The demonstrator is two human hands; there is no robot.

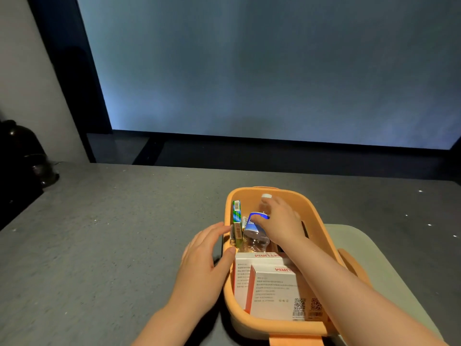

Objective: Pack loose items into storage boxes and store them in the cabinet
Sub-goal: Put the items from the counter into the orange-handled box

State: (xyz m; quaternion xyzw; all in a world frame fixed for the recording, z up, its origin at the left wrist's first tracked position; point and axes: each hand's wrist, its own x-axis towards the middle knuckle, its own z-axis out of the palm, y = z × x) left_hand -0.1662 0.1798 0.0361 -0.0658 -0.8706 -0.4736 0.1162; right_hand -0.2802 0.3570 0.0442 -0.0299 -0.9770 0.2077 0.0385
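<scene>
An orange storage basket (252, 318) stands on the dark grey table (99, 233). Inside it lie a clear plastic bottle (254, 233) with a blue label and white cap, a green slim box (237, 222) against the left wall, and two white boxes with red print (272, 293) at the near end. My right hand (279, 221) reaches into the basket and grips the bottle around its label. My left hand (204, 255) rests against the basket's left wall from outside, fingers straight, thumb at the rim.
A pale green lid or board (389, 265) lies under the basket's right side. A dark rounded object (22, 156) sits at the table's far left. Beyond the table's far edge hangs a large grey-blue screen (274, 71).
</scene>
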